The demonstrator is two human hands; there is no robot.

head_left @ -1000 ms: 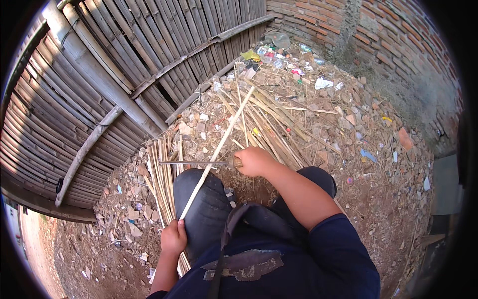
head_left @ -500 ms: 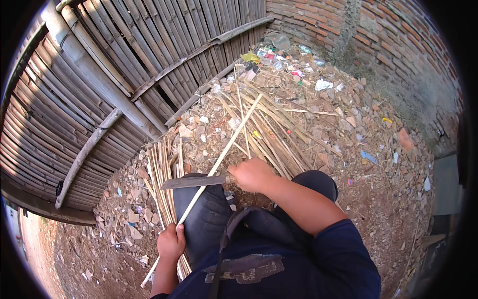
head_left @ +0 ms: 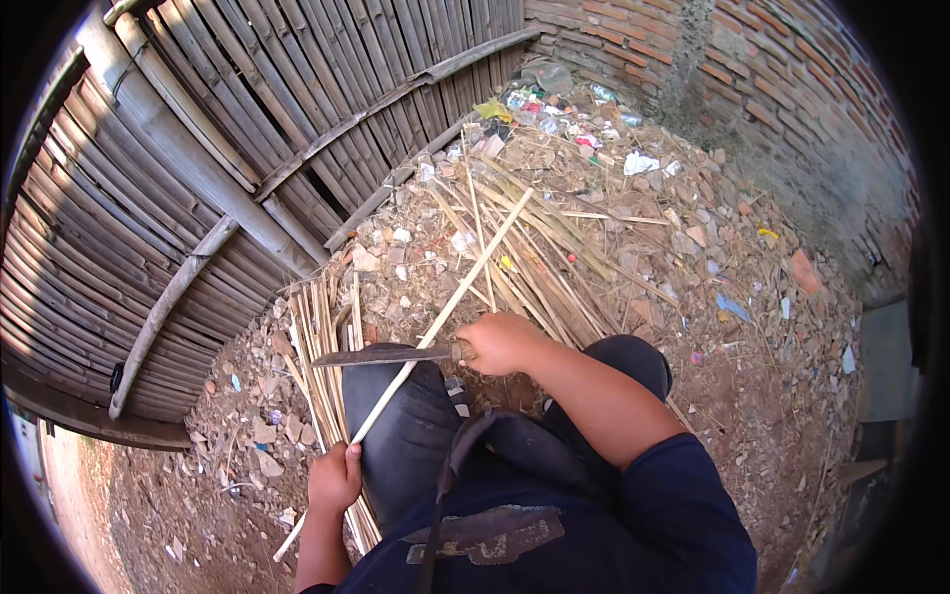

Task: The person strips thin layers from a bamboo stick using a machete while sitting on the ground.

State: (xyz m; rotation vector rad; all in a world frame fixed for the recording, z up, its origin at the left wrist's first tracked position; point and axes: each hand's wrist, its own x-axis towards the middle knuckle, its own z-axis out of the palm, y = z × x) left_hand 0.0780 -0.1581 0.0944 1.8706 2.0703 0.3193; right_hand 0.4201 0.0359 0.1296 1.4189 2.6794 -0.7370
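My left hand (head_left: pixel 334 477) is closed round the lower part of a long pale bamboo strip (head_left: pixel 457 293), which slants up and away to the right across my left thigh. In my right hand (head_left: pixel 500 343) is the wooden handle of a machete (head_left: pixel 381 357). Its dark blade points left and lies across the strip just above my left knee, touching it or nearly so. Beside my left leg lies a bundle of split bamboo strips (head_left: pixel 319 342), partly hidden behind my hand and thigh.
A heap of longer bamboo strips (head_left: pixel 554 267) lies on the rubble ahead of my knees. At left rises a bamboo fence (head_left: pixel 267 109); at the far right stands a brick wall (head_left: pixel 782 89). Litter, including a yellow wrapper (head_left: pixel 493 111), gathers in the corner between them.
The machete and my right hand have shifted slightly, and the blade has turned so less of its flat shows. The strip's far end has moved a little right.
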